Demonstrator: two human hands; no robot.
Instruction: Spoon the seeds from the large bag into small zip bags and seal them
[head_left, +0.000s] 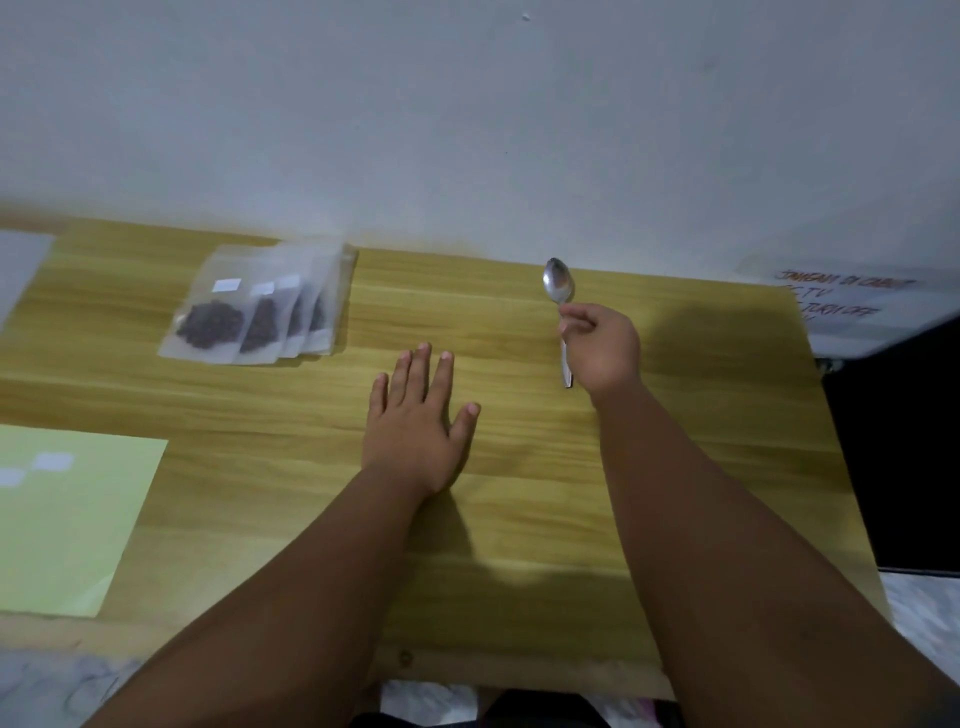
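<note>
Four small zip bags (260, 306) lie fanned and overlapping on the worktop (519, 519), near its far edge by the wall. Each holds a dark portion of seeds (210, 325) and carries a white label. Whether the zip closures are pressed closed cannot be told from this view. The right hand (602, 345) is well to the right of the bags, at about the same depth, and grips the spoon (557, 280) by its handle with curled fingers. The bowl points away from the person and appears empty, and the handle end projects below the hand. The left hand (415, 431) lies between the bags and the spoon, nearer the person, palm down with fingers straight and slightly spread, resting on or just above the worktop; it holds nothing. A pale green sheet (67, 519) with white stickers (52, 461) lies nearer the person than the bags, at the left border of the view, and a grey sheet (21, 270) lies to the left of the bags. A handwritten notice (852, 306) sits far to the right of the bags, beyond the spoon. The large bag is not in view, and no unfilled small bag is visible. Judgement: the filling stage appears largely or wholly complete, since all visible bags contain seeds. The remaining work, as far as can be shown, is to confirm the seals and set down the spoon.
</note>
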